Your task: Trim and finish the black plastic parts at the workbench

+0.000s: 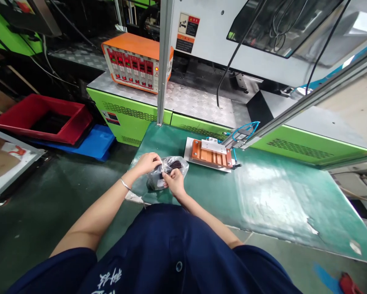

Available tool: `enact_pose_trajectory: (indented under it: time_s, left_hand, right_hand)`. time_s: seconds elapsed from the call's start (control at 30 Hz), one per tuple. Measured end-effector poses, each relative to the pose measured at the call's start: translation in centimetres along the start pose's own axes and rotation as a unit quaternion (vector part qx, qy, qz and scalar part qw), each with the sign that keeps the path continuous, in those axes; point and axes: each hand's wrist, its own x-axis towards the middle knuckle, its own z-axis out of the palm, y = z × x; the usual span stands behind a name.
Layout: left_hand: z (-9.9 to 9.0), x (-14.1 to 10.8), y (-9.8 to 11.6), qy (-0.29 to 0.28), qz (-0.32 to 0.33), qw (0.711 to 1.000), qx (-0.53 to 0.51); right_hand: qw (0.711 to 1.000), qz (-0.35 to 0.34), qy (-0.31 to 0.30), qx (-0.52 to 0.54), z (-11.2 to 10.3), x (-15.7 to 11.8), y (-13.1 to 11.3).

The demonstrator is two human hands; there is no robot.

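A clear plastic bag [154,181] with dark parts [175,164] inside rests near the left end of the green tabletop. My left hand [147,163] pinches the bag's upper edge, fingers closed on the film. At the bag's near right side, my right hand [175,182] has thumb and fingers closed on the plastic too. What the dark parts are exactly is blurred by the film. To the right of the bag, apart from both hands, sits an orange-brown fixture [211,155] on a pale plate.
The green table [208,190] has a worn patch at right. Metal posts [163,61] rise from its back edge. Behind stands an orange controller box [131,61] on a green machine base. A red bin [45,118] and blue pallet [99,143] lie to the left.
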Motion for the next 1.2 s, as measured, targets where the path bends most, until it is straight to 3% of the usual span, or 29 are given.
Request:
enact_pose_trajectory:
  time_s: [0.1, 0.17, 0.33, 0.57, 0.63, 0.83, 1.03, 1.1, 1.2]
  left_hand:
    - [0.0, 0.3, -0.7, 0.020, -0.007, 1.000, -0.002]
    - [0.0, 0.3, -1.0, 0.026, -0.013, 1.000, -0.002]
    - [-0.1, -0.4, -0.6, 0.024, -0.001, 1.000, 0.001]
    - [0.4, -1.1, 0.5, 0.031, 0.000, 0.999, 0.039]
    - [0.4, -1.3, 0.6, 0.033, 0.007, 0.998, 0.046]
    - [0.7, -1.6, 0.9, 0.037, 0.003, 0.998, 0.049]
    - [1.5, -1.7, 1.2, 0.038, 0.001, 0.999, 0.004]
    - [1.7, -1.7, 1.1, 0.041, -0.012, 0.999, -0.012]
    - [1.5, -1.7, 0.8, 0.040, -0.032, 0.997, -0.057]
  right_hand:
    - [0.999, 0.021, -0.046, 0.012, 0.2, -0.7, 1.4]
    - [0.999, -0.006, -0.049, 0.005, -0.1, -1.0, 1.7]
    - [0.977, -0.184, 0.012, -0.105, -1.0, -0.6, 0.9]
    - [0.946, -0.246, 0.119, -0.174, -1.3, 0.3, 1.0]
    - [0.926, -0.290, 0.119, -0.211, -1.8, 0.7, 0.7]
    - [0.826, -0.467, 0.049, -0.312, -3.3, 1.5, -0.6]
    - [0.727, -0.556, -0.144, -0.377, -5.1, 2.1, 0.5]
    - [0.716, -0.555, -0.176, -0.384, -5.6, 2.3, 0.9]
    - [0.723, -0.536, -0.201, -0.387, -6.0, 2.6, 1.2]
